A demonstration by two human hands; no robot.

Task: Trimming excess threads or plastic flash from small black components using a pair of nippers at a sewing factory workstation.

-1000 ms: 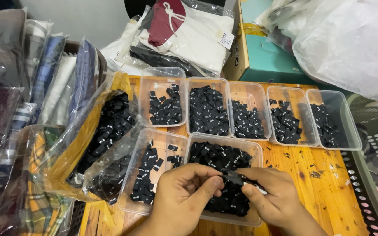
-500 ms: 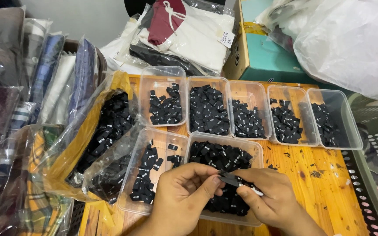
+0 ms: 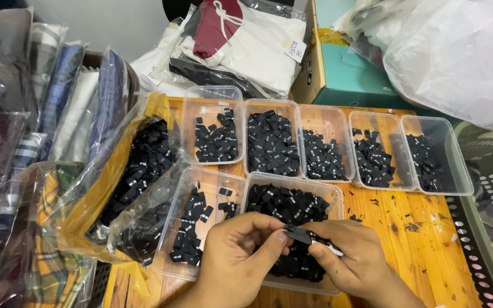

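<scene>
Nearest the camera, both hands meet over the front tub [image 3: 326, 199], a clear plastic one heaped with small black labels. The left hand [image 3: 238, 256] and right hand [image 3: 352, 259] pinch one black label [image 3: 298, 234] between them, thumbs and forefingers closed on it, just above the heap. The right hand also seems to hold a thin pale thing under its fingers; what it is cannot be told.

Just left of that tub sits a second tub [image 3: 226, 179], part filled with the same labels, laid more loosely.

The step in hand looks like picking a single label from the heap and checking or separating it. The next move would call for a light fingertip grip, so only one label comes away, and for telling which tub it suits.

Farther back, a row of five tubs [image 3: 269, 105] stands side by side on the wooden tabletop [image 3: 417, 228], each holding black labels. At left, a clear bag [image 3: 144, 165] lined in yellow spills more of them. Beyond lie bagged folded clothes [image 3: 246, 40], a teal box [image 3: 349, 74] and a big white sack [image 3: 452, 51].
</scene>
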